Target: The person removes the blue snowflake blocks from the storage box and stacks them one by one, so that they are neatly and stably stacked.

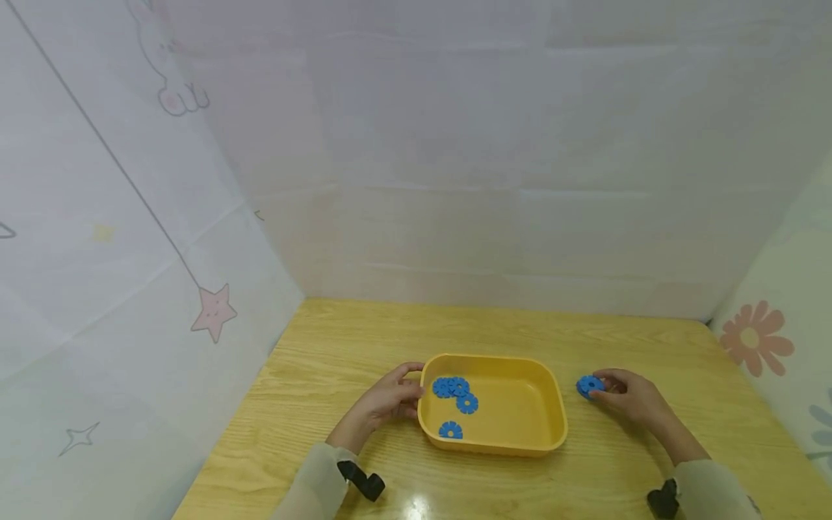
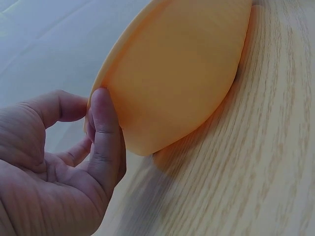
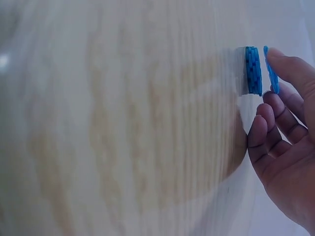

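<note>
The left edge of a yellow tray [image 1: 494, 448] is pinched by the left hand [image 1: 386, 399]. Across a strip of table [image 1: 567, 469] to the tray's right, a blue disc [image 3: 271, 71] is grasped by the right hand [image 1: 633, 396], just beside a stack [image 3: 254, 71]. Four flower discs [image 1: 460, 393] are held inside the tray's left end; its floor is exposed rightward.
</note>
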`<state>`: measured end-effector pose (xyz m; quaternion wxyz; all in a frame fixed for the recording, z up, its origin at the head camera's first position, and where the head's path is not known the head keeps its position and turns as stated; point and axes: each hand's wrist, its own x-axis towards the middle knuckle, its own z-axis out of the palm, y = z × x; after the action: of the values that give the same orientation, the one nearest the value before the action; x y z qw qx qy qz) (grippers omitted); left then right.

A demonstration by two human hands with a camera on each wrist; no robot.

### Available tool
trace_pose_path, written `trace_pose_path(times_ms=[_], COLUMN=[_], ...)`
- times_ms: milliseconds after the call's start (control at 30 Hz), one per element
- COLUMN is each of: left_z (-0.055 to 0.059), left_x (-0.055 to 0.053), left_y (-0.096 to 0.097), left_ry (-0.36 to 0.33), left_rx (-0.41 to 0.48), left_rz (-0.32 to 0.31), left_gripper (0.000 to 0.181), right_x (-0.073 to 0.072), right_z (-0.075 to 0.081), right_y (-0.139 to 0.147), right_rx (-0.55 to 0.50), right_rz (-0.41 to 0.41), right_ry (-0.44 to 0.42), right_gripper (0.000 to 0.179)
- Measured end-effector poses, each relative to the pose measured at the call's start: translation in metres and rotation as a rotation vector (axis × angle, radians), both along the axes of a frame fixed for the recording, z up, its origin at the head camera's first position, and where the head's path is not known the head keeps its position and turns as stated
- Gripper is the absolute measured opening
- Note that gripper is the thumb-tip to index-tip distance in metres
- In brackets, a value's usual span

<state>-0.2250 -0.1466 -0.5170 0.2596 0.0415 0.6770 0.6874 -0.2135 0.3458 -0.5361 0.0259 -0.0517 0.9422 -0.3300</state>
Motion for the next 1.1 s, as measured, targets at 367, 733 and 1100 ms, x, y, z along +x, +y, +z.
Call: trace_pose_path(times_ms=[367, 733, 1100], left_z=[-0.0016, -0.0013, -0.0011], left_x=[-0.0003, 0.0013, -0.0007], left_y=[0.0011, 0.0008, 0.0007], left_ry=[-0.013, -0.01, -0.013], left_rx=[0.003, 0.0, -0.002], left_rz=[0.001, 0.009, 0.01], left_gripper=[0.057, 0.057, 0.057], right_x=[-0.0006, -0.0014, -0.0032], right_z=[-0.0007, -0.0013, -0.0006], right_y=[-0.0001, 0.0003, 0.0003], right_rx=[0.004, 0.001, -0.005], right_rz=[-0.004, 0.01, 0.016], right_ry=[-0.025, -0.04, -0.022], right_gripper=[0.053, 0.055, 0.057])
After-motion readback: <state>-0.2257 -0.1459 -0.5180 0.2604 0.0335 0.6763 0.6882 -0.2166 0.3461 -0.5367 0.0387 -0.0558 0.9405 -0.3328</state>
